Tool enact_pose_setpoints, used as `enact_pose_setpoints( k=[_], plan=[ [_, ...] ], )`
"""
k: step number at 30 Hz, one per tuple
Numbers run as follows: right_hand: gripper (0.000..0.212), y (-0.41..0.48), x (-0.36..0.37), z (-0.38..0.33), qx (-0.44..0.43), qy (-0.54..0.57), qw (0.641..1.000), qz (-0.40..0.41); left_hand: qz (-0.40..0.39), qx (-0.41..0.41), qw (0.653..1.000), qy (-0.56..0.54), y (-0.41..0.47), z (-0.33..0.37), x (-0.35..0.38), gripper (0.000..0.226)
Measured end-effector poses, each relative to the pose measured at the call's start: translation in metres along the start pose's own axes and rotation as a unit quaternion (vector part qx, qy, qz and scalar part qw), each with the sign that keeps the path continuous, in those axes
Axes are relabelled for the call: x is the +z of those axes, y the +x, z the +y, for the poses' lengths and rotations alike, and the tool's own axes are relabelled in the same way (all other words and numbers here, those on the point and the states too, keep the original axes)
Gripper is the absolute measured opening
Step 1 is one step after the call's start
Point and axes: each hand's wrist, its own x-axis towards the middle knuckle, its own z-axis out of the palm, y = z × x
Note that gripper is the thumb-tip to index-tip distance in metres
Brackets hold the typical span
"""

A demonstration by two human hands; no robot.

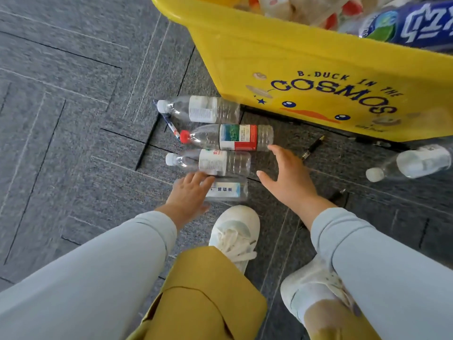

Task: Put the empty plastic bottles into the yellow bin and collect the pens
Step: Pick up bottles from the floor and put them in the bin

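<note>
Several empty clear bottles lie side by side on the grey carpet: a white-capped one (201, 109), a red-capped one with a red and green label (232, 137), another white-capped one (210, 163) and a blue-labelled one (228, 190). My left hand (188, 195) rests over the blue-labelled bottle's top end, fingers curled on it. My right hand (286, 177) hovers open beside the bottles' bases. A further bottle (411, 163) lies at the right. The yellow bin (306, 69) stands behind, holding several bottles. A blue and white pen (169, 122), a thin black pen (147, 146) and a black pen (312, 147) lie nearby.
My white shoes (235, 236) and mustard trouser legs (203, 298) fill the lower middle. Another dark pen (338, 193) peeks out behind my right wrist. Grey carpet tiles (61, 119) stretch to the left.
</note>
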Motion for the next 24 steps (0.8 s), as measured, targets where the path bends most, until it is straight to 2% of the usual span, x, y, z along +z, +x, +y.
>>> enact_pose_setpoints(
  k=[5, 9, 12, 14, 16, 18, 20, 24],
  plan=[
    [0.059, 0.004, 0.001, 0.001, 0.001, -0.002, 1.000, 0.009, 0.033, 0.012, 0.999, 0.020, 0.000, -0.008, 0.007, 0.072],
    [0.058, 0.013, 0.001, 0.001, -0.017, -0.016, 0.999, 0.028, 0.095, 0.095, 0.991, -0.026, -0.023, -0.022, 0.013, 0.079],
    [0.058, 0.026, 0.002, 0.001, -0.044, -0.043, 0.997, 0.039, 0.120, 0.040, 0.983, -0.135, -0.038, -0.028, 0.008, 0.080],
    [0.063, 0.039, 0.003, 0.000, -0.068, -0.076, 0.994, 0.030, 0.154, -0.022, 0.967, -0.200, -0.036, -0.027, 0.005, 0.071],
    [0.071, 0.051, 0.006, -0.004, -0.082, -0.126, 0.989, -0.009, 0.176, -0.085, 0.950, -0.242, -0.030, -0.025, -0.002, 0.063],
    [0.077, 0.062, 0.010, -0.009, -0.082, -0.176, 0.980, -0.048, 0.177, -0.125, 0.940, -0.265, -0.023, -0.022, -0.009, 0.068],
    [0.079, 0.069, 0.014, -0.013, -0.070, -0.206, 0.973, -0.072, 0.184, -0.137, 0.933, -0.276, -0.018, -0.020, -0.014, 0.069],
    [0.082, 0.072, 0.023, -0.008, -0.036, -0.194, 0.977, -0.083, 0.194, -0.144, 0.925, -0.295, -0.014, -0.017, -0.015, 0.069]
  ],
)
